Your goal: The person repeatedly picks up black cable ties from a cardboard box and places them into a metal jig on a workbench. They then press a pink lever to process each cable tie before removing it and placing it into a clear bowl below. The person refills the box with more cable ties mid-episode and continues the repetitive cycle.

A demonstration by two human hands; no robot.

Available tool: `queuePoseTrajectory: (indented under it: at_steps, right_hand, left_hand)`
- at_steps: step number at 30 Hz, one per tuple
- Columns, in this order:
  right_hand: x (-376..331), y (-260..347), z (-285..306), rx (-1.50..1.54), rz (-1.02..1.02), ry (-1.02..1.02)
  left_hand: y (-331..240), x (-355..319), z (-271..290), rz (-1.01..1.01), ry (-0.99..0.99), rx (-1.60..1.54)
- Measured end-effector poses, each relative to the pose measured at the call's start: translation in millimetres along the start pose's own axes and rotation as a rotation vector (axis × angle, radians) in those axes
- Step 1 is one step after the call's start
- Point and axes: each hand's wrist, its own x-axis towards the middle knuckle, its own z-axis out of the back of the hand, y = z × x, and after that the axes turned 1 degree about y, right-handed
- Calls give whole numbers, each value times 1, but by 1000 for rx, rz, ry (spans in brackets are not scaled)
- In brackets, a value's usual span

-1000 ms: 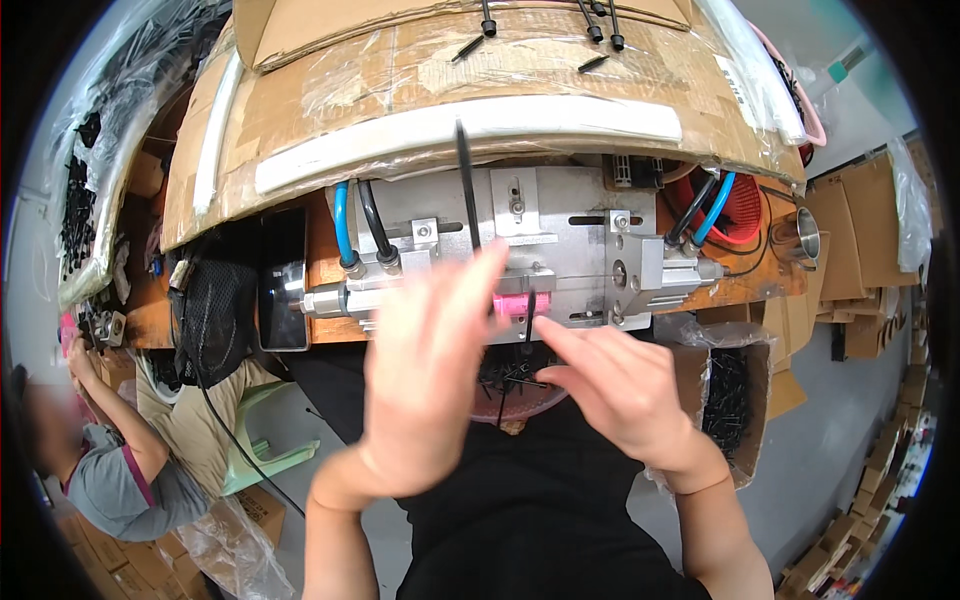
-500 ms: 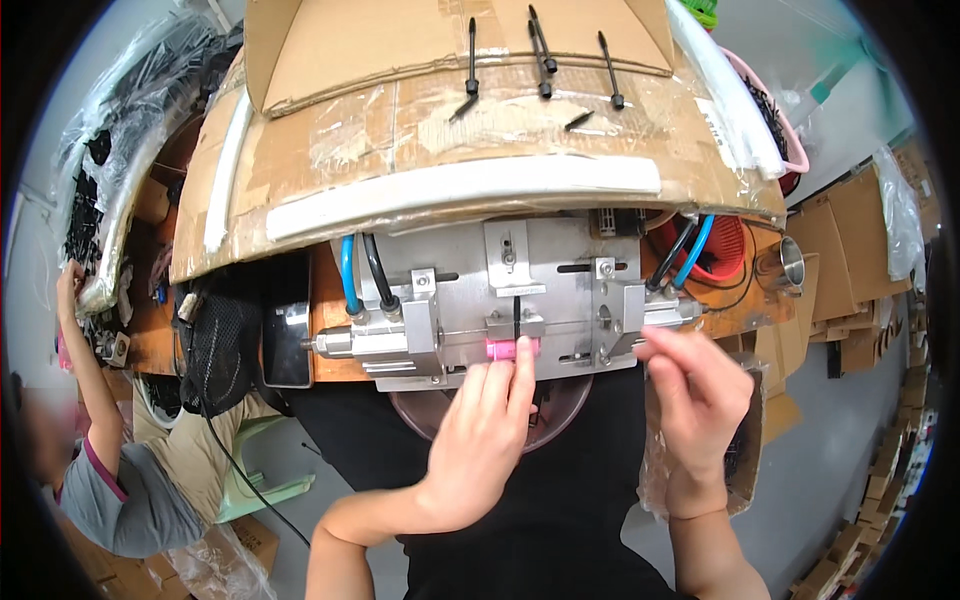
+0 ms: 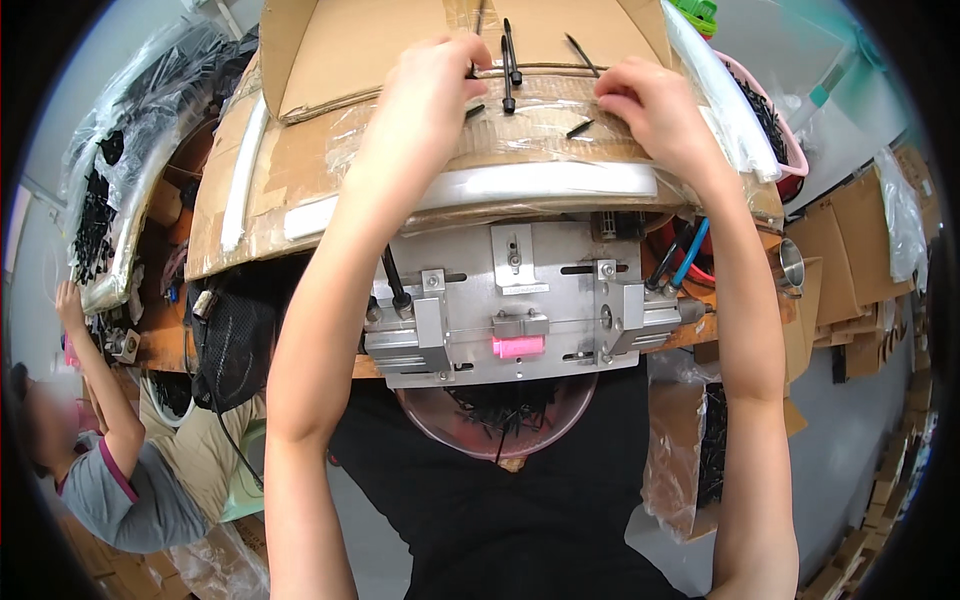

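Both my arms reach up to a plastic-wrapped cardboard shelf (image 3: 300,190) above a metal fixture (image 3: 510,290). My left hand (image 3: 435,85) curls its fingers over the end of a black cable tie (image 3: 476,109) lying on the shelf. My right hand (image 3: 650,100) presses bent fingertips on the shelf's edge close to another loose tie (image 3: 578,128); whether it holds anything is hidden. More black ties (image 3: 508,55) lie between the hands. A pink block (image 3: 518,346) sits at the fixture's front.
A clear pinkish bowl (image 3: 430,425) with several black ties hangs under the fixture. Blue and black hoses (image 3: 690,255) run at its right. Another person (image 3: 110,470) works low on the left. A pink basket (image 3: 775,125), bags and cardboard stand on the right.
Both hands have left the fixture's pink block and moved up to the cardboard shelf with the loose ties. The view has tilted downward slightly.
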Motion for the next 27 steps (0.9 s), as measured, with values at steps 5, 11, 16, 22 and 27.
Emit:
queuePoseTrajectory:
  at_steps: [5,11,16,22,27]
  right_hand:
    - [-52,22,30,440,-333,-224]
    - [-98,61,35,983,-237,-363]
    - [-117,78,44,899,-211,-451]
    - [-155,105,29,615,-210,-457]
    - [-205,145,-26,449,-156,-101]
  left_hand:
    - [-91,-114,29,37,-80,-32]
    - [-150,-222,0,168,363,52]
    - [-150,-220,-8,194,365,34]
    - [-149,-214,-4,193,406,34]
    - [-114,-153,28,127,229,-104]
